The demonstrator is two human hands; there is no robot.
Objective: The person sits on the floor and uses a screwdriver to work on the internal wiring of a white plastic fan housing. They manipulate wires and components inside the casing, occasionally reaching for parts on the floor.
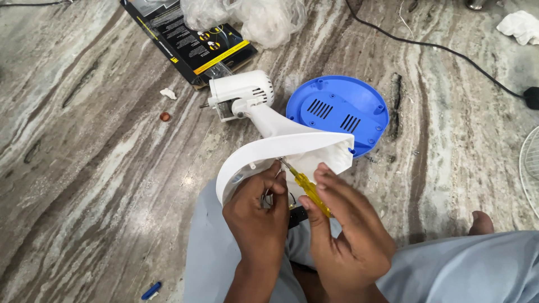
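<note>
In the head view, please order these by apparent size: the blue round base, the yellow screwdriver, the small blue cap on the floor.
1. Blue round base
2. Yellow screwdriver, partly hidden by the right hand
3. Small blue cap

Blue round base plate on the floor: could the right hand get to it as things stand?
Probably yes. The blue base plate lies uncovered just beyond the white fan housing, but the right hand holds a yellow screwdriver.

Black cardboard box (188,42), crumpled plastic bags (247,17), black cable (443,50) (across marble floor (84,168))
</note>
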